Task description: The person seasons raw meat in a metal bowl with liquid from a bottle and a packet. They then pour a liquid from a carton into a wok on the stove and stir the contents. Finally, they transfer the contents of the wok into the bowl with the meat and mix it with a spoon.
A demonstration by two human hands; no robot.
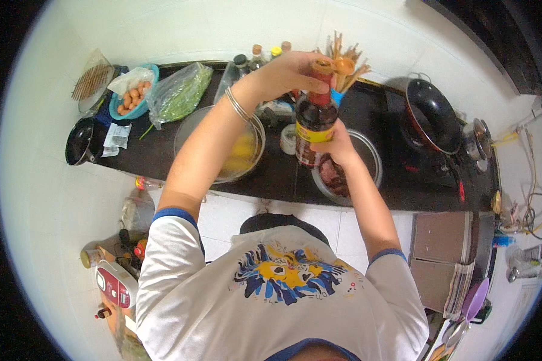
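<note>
A dark sauce bottle (pixel 317 115) with a red neck and a yellow label stands upright in the air before me. My right hand (pixel 337 145) is wrapped round its lower body. At the top, my left hand (pixel 292 73) has its fingers closed about the red neck and cap. Below and right of the bottle, a round metal bowl (pixel 376 165) holds raw dark-red meat (pixel 332 175). Under my left forearm lies a wide clear bowl (pixel 179 139) with yellow pieces (pixel 242 151) in it; the forearm hides part of it. A small white jar (pixel 288 139) sits beside the bottle.
At the left are a blue basket of eggs (pixel 130 99), bagged green vegetables (pixel 183 96) and a black pan (pixel 81 141). Several condiment bottles (pixel 257 59) and wooden utensils (pixel 343 63) line the wall. A black wok (pixel 433 117) rests at the right, its handle pointing toward me.
</note>
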